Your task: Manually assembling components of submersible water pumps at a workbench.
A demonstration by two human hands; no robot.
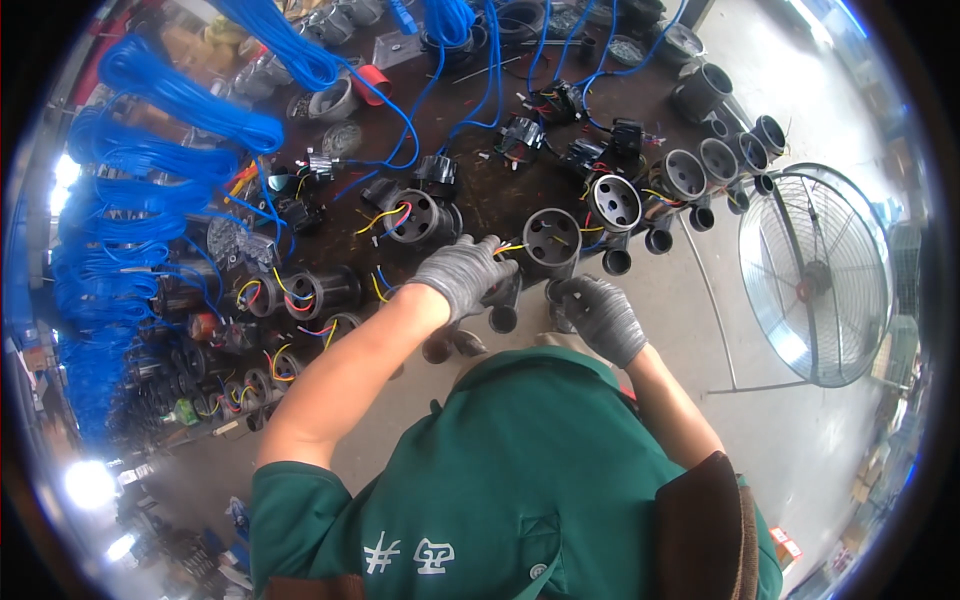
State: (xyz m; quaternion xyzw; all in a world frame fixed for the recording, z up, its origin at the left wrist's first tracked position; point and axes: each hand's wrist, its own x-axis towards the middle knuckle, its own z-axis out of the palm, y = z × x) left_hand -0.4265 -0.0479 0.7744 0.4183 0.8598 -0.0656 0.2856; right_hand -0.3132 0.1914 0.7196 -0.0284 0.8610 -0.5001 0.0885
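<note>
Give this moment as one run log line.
left hand: at yellow wires | right hand: near round grey housing | fan: at right

A dark table (490, 190) stretches past the left fingers (490, 262). Gray round cups (549, 238) sit to their right. Black parts (520, 140) and blue wires (498, 85) lie beyond them.

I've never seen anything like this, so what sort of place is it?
Probably a workshop or factory: dark round casings line a table, with bundles of blue cable and a large metal fan nearby.
</note>
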